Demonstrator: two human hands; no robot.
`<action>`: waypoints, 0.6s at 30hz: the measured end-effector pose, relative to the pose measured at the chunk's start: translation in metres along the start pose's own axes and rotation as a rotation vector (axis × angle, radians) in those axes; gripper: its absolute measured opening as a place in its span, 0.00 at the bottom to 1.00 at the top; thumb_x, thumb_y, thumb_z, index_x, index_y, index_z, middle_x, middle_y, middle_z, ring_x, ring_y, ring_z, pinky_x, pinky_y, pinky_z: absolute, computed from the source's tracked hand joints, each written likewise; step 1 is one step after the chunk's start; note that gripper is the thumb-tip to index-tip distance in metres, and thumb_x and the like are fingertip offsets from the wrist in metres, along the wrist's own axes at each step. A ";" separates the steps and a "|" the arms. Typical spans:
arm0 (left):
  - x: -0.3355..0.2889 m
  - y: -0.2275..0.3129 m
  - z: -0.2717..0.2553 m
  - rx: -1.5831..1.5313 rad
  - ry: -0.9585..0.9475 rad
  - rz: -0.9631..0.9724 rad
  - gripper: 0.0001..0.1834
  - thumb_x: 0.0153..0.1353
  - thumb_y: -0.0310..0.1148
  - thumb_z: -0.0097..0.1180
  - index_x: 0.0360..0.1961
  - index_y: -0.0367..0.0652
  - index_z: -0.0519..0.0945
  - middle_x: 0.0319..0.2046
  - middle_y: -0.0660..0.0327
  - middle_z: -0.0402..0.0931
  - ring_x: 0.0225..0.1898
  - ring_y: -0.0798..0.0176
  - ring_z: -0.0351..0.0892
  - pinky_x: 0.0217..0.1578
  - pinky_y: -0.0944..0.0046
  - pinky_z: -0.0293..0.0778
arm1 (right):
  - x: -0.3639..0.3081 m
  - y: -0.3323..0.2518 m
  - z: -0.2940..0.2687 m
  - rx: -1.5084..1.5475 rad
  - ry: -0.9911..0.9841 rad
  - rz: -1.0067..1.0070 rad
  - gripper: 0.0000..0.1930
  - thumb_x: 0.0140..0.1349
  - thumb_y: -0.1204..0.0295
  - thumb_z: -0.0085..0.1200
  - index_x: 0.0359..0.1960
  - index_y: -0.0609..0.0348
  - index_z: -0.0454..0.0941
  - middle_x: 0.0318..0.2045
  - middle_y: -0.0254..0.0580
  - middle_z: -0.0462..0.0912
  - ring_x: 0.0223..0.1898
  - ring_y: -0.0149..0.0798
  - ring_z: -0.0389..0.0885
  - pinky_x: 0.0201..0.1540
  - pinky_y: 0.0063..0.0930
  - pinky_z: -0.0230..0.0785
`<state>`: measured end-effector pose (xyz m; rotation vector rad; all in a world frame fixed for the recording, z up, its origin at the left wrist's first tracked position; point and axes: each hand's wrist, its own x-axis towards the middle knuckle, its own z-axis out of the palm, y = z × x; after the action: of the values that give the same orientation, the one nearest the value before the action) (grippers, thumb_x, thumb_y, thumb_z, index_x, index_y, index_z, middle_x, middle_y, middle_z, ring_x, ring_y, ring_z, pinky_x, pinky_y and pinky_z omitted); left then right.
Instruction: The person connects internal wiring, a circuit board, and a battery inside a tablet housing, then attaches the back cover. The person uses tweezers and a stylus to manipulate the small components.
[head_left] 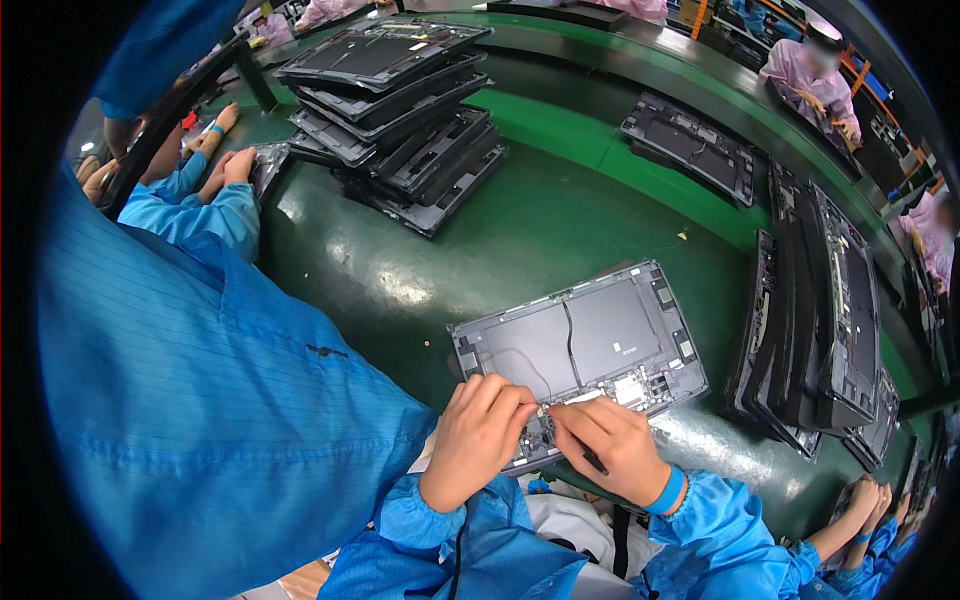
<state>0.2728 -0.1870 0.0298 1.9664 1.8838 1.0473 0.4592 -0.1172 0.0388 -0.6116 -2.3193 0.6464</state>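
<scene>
Two grips (480, 430) (618, 450) pinch closed, contents unclear, over one casing (510, 340) with one black cable (569, 345).

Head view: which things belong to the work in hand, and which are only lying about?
In use:
- opened grey device
- left hand
- right hand, holding dark slim item

Lying about, apparently:
- left panel stack
- right panel stack
- lone panel beyond

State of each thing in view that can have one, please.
Open device: interior exposed, facing up
Black cable: stretched across its panel
Left hand: fingertips at its near part, hold unclear
Right hand: closed around dark slim object
Blue wristband: worn
Left stack: unevenly piled
Right stack: unevenly piled
Lone device: interior exposed
</scene>
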 end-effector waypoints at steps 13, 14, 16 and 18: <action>0.042 -0.007 -0.026 -0.078 -0.258 -0.251 0.13 0.56 0.29 0.68 0.33 0.42 0.74 0.34 0.56 0.77 0.33 0.52 0.81 0.31 0.54 0.73 | 0.010 -0.006 0.006 0.111 0.122 0.298 0.05 0.53 0.80 0.65 0.32 0.61 0.84 0.25 0.42 0.83 0.22 0.44 0.83 0.25 0.33 0.75; 0.041 -0.009 -0.025 -0.080 -0.266 -0.195 0.12 0.56 0.29 0.68 0.34 0.42 0.75 0.34 0.56 0.77 0.34 0.51 0.81 0.32 0.55 0.74 | 0.008 -0.007 0.005 0.119 0.112 0.339 0.05 0.53 0.80 0.65 0.32 0.61 0.84 0.25 0.42 0.83 0.22 0.44 0.83 0.25 0.33 0.75; 0.036 -0.013 -0.023 -0.066 -0.258 -0.148 0.11 0.55 0.29 0.68 0.35 0.42 0.76 0.34 0.57 0.77 0.35 0.50 0.81 0.32 0.55 0.74 | 0.007 -0.001 0.006 0.166 0.115 0.331 0.05 0.54 0.80 0.65 0.32 0.62 0.84 0.26 0.42 0.84 0.23 0.42 0.84 0.26 0.33 0.76; 0.010 -0.020 -0.012 -0.027 0.080 0.068 0.10 0.55 0.28 0.67 0.37 0.41 0.79 0.37 0.56 0.80 0.41 0.48 0.83 0.41 0.54 0.78 | 0.004 0.003 0.008 0.150 0.129 0.275 0.05 0.54 0.80 0.64 0.33 0.62 0.84 0.26 0.42 0.84 0.22 0.42 0.84 0.25 0.32 0.76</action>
<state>0.2488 -0.1787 0.0295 2.0145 1.8448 1.1807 0.4516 -0.1151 0.0331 -0.8829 -2.0640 0.8716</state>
